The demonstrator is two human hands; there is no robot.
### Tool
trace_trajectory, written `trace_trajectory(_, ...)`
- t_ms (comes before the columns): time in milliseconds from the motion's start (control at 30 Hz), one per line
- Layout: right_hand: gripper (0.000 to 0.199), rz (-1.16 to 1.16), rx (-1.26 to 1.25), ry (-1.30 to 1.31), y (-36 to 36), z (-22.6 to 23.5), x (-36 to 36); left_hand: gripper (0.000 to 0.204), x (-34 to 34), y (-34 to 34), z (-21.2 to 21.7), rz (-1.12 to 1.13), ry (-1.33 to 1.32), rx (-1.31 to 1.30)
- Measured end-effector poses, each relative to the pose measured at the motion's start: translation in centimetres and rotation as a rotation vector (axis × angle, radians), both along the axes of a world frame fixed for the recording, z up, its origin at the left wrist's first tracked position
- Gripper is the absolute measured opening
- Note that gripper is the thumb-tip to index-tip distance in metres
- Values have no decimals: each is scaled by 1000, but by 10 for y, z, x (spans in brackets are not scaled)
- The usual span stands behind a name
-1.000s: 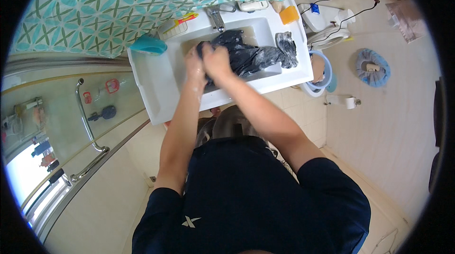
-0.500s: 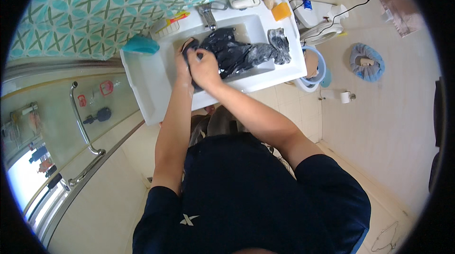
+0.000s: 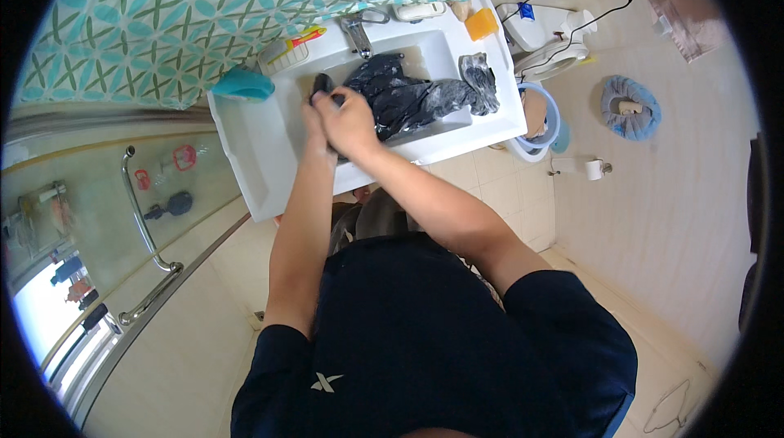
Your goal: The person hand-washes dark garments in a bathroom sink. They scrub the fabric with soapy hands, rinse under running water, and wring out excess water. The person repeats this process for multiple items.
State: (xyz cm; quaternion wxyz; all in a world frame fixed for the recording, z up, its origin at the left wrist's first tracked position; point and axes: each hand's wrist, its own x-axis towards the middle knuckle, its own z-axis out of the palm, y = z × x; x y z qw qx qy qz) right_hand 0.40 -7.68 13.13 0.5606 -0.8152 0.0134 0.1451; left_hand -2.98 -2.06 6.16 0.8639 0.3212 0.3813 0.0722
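A dark, wet garment (image 3: 392, 99) with soapy streaks stretches across the basin of the white sink (image 3: 253, 168); one sudsy end lies over the basin's right edge. At the left of the basin, my right hand (image 3: 351, 126) is closed around a bunched part of the dark cloth, pressing it against my left hand (image 3: 315, 124). My left hand is closed on the same cloth, and a dark fold sticks up beyond its fingers. Parts of both hands' fingers are hidden by the cloth and by each other. Above the basin stands the metal faucet (image 3: 359, 36).
On the sink's rim are an orange soap block (image 3: 482, 24), a yellow-and-red brush (image 3: 298, 44) on a soap dish, a teal container (image 3: 243, 85) and a white device (image 3: 420, 11). A patterned curtain (image 3: 180, 13) hangs behind. Right of the sink are a blue bucket (image 3: 551, 120) and a toilet (image 3: 555, 58).
My hands have drawn together over the bunched cloth, the right one sliding slightly left and down. The fold above my left hand has changed shape.
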Motion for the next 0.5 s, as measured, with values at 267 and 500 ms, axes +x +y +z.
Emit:
trace_trajectory(267, 36, -77, 35, 11, 6, 6, -10, 33, 1, 14, 29, -58, -31, 77)
trace_trajectory(500, 42, -288, 37, -49, 3, -9, 5, 31, 0, 9, 18, -109, 114, 289)
